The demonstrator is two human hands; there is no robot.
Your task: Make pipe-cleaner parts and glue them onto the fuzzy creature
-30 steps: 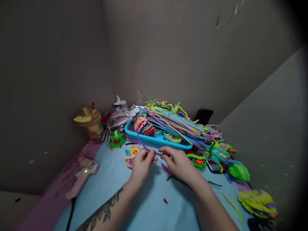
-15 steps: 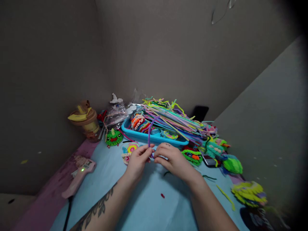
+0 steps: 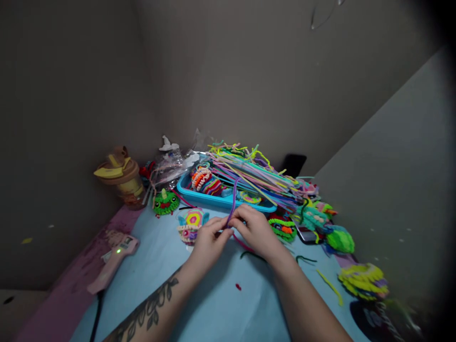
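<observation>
A purple pipe cleaner (image 3: pixel 234 199) rises from between my hands, its upper end standing in front of the blue tray. My left hand (image 3: pixel 211 238) pinches its lower part between thumb and fingers. Close against it, my right hand (image 3: pixel 252 229) grips the same pipe cleaner with bent fingers. The lower end is hidden by the fingers. A pink pipe cleaner (image 3: pixel 242 243) lies just under my right hand. Left of my left hand is a colourful fuzzy figure (image 3: pixel 192 224) with a flower-like patch.
A blue tray (image 3: pixel 217 201) holds many pipe cleaners (image 3: pixel 256 173). A pink glue gun (image 3: pixel 116 261) with a green light and black cord lies left. A lidded cup (image 3: pixel 123 178) stands behind it. Green (image 3: pixel 166 203) and yellow (image 3: pixel 363 281) fuzzy pieces edge the blue sheet (image 3: pixel 213 304).
The purple pipe cleaner, curved in a wide arc before, now stands straighter and further right. My hands have come closer together. The view has shifted slightly.
</observation>
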